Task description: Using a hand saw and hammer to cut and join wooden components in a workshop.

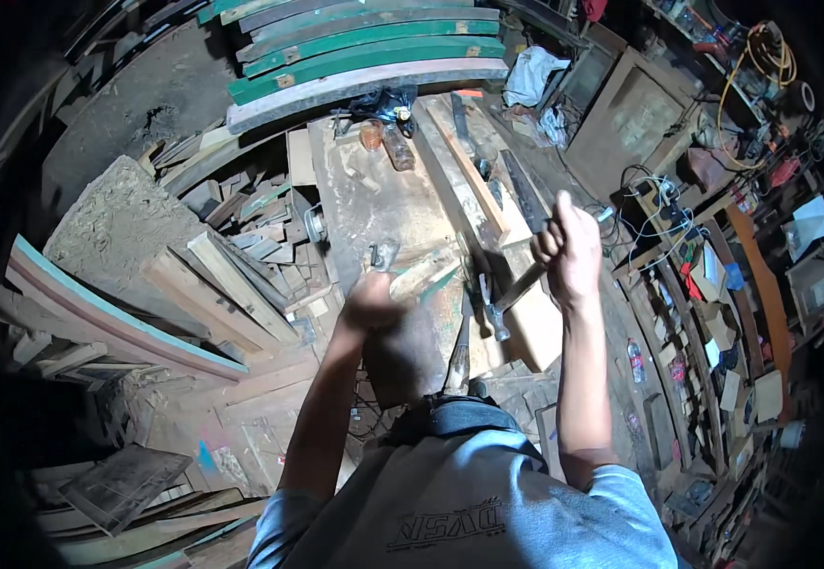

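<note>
My right hand is raised over the right side of the workbench, its fingers wrapped round the wooden handle of a hammer. The hammer's metal head points down and left, above a wooden beam. On the left, my left hand is closed at the bench's near part. A small metal-topped object sticks out beyond its fingers; its kind is unclear, and shadow hides the grip. Between my hands lie pale wood pieces and a dark narrow tool.
Long timber beams run along the bench's right side. An amber jar and a brown bottle stand at its far end. Green-painted planks are stacked beyond. Wood offcuts crowd the left; tangled cables hang on the right.
</note>
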Available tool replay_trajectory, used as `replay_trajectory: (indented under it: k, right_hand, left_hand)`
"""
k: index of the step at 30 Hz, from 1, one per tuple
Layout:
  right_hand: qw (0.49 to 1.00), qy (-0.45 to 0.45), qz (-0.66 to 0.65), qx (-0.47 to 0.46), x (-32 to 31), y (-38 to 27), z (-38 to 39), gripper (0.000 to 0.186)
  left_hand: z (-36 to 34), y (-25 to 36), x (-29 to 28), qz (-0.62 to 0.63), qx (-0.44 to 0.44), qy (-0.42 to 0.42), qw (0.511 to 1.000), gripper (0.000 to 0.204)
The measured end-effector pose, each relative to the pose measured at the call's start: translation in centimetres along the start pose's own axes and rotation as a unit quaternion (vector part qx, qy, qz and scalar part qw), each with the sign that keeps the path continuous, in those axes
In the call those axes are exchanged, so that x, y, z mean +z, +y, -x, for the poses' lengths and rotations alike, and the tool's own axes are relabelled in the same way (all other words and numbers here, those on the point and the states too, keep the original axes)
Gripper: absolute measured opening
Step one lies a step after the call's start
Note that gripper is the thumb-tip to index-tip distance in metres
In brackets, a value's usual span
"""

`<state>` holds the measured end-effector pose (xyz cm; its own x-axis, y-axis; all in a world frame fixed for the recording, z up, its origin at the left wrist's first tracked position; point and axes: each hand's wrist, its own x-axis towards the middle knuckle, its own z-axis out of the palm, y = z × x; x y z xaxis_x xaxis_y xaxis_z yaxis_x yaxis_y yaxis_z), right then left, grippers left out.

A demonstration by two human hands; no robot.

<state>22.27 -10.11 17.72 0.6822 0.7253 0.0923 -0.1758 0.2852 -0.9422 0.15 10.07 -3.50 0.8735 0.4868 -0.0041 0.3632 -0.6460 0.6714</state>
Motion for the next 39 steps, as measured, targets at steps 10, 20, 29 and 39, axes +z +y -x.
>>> replay_trajectory:
  k: [10,20,29,39]
  right_hand:
    - [1.000,-0.018,0.016,-0.017,0.8,-1.8,-1.6,0.046]
    - [0.982,0.138,0.006,-0.125,-1.9,-1.5,-1.1,0.040]
    - [0.964,0.151,0.009,-0.220,-4.5,0.5,0.2,0.042]
    - [0.958,0.084,0.260,-0.087,-7.7,-2.3,2.3,0.049]
  left_hand:
    - [1.1,1.5,1.9,0.069,0.044,-0.035,0.996,0.047]
    - [3.4,1.9,3.4,-0.038,-0.015,0.069,0.997,0.076]
    - [5.2,1.6,2.1,-0.031,0.049,0.093,0.994,0.083]
    - [9.3,-2.1,6.8,0.427,-0.136,0.131,0.884,0.034]
